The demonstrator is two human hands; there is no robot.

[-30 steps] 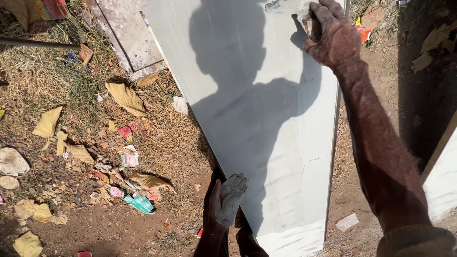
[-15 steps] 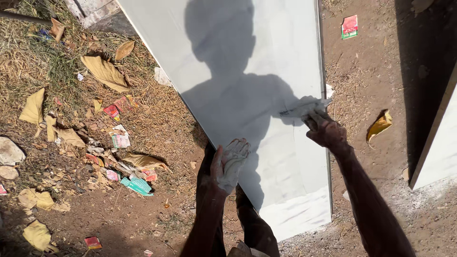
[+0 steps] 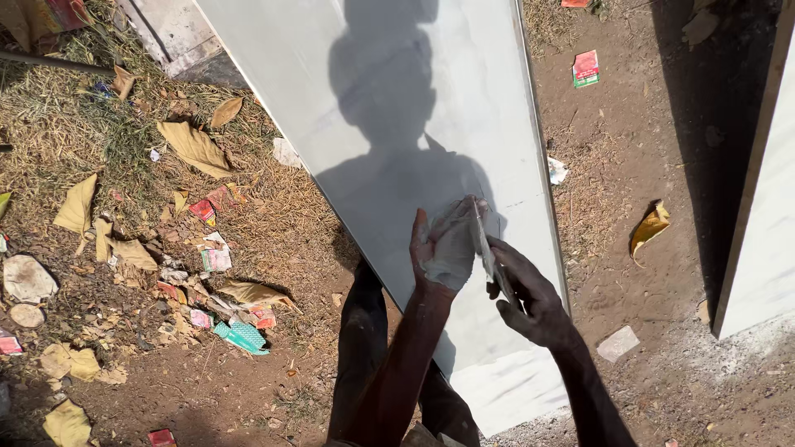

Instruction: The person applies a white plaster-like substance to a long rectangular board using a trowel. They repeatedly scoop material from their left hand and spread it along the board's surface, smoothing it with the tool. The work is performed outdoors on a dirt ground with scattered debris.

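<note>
Right hand (image 3: 530,302) drawn back to left hand (image 3: 447,248) | grip pinching scraper (image 3: 484,244) | left palm spread over slab (image 3: 397,108)

Harsh sunlight; sharp shadow on the slab (image 3: 389,99).

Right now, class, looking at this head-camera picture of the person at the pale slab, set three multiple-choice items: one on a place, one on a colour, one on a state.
1. Where is the yellow dry leaf on bare soil?
A. right of the white slab
B. on the slab
C. left of it

2. What colour is the slab?
A. red
B. pale grey-white
C. black

3. How is the left hand?
A. fist
B. open, palm dusted white
C. out of view

Answers: 1 A, it lies between the slab's right edge and another pale panel. 2 B, its sunlit surface shows it. 3 B, fingers are spread while the right hand holds a thin scraper against it.
</note>
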